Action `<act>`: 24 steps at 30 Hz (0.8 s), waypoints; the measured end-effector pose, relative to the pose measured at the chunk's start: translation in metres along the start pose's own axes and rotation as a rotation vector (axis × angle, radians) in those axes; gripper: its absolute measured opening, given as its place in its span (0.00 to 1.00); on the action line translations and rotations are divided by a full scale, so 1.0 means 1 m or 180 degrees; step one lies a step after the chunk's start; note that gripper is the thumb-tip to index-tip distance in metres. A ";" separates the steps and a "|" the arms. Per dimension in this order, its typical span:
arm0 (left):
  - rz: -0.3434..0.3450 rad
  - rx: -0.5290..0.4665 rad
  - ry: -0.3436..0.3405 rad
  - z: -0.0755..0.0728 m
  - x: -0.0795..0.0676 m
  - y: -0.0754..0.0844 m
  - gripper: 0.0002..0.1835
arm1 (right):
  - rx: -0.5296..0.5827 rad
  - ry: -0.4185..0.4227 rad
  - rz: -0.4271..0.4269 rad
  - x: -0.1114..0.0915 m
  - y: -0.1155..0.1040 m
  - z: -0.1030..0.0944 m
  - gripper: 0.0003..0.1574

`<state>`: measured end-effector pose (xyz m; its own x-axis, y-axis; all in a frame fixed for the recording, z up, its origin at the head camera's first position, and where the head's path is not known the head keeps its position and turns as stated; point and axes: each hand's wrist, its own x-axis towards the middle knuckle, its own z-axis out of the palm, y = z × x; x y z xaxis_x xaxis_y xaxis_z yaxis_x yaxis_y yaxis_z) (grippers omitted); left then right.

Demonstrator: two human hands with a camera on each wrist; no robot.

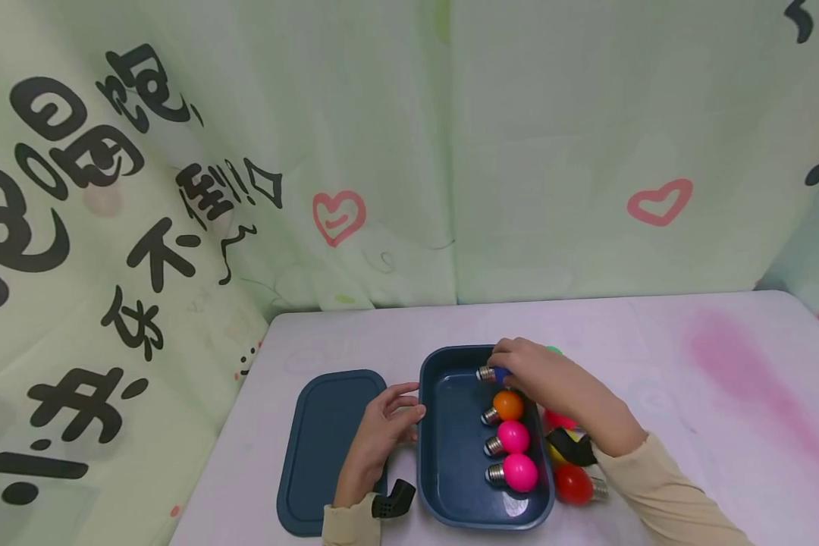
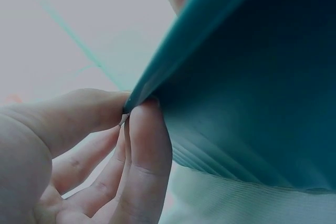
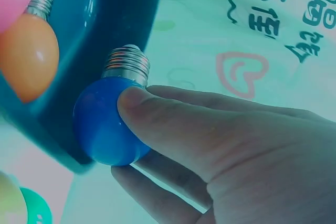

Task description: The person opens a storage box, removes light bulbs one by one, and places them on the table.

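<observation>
A blue light bulb (image 3: 107,121) with a silver screw base is gripped between the thumb and fingers of my right hand (image 1: 542,375), at the far right corner of the dark blue box (image 1: 453,485). Inside the box, along its right side, lie an orange bulb (image 1: 508,406) and two pink bulbs, the nearer one (image 1: 521,473) closest to me. My left hand (image 1: 385,425) is at the box's left side; the left wrist view shows its thumb and forefinger pinching the rim (image 2: 157,72).
Left of the box lies a dark blue lid (image 1: 327,440), flat on the pale table (image 1: 655,364). Several more bulbs sit right of the box, among them a red bulb (image 1: 573,485) and a partly hidden green bulb (image 3: 38,207). A printed curtain (image 1: 519,152) hangs behind the table.
</observation>
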<state>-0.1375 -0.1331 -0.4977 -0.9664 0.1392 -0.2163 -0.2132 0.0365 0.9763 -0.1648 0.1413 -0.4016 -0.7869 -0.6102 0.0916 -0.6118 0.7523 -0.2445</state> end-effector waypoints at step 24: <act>0.0008 0.0039 0.0012 0.001 -0.002 0.001 0.27 | 0.0027 0.0153 0.0324 -0.046 0.029 -0.020 0.19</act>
<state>-0.1356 -0.1324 -0.4961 -0.9675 0.1356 -0.2136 -0.2089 0.0483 0.9767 -0.1480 0.1963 -0.3937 -0.8480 -0.5180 0.1120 -0.5280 0.8075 -0.2630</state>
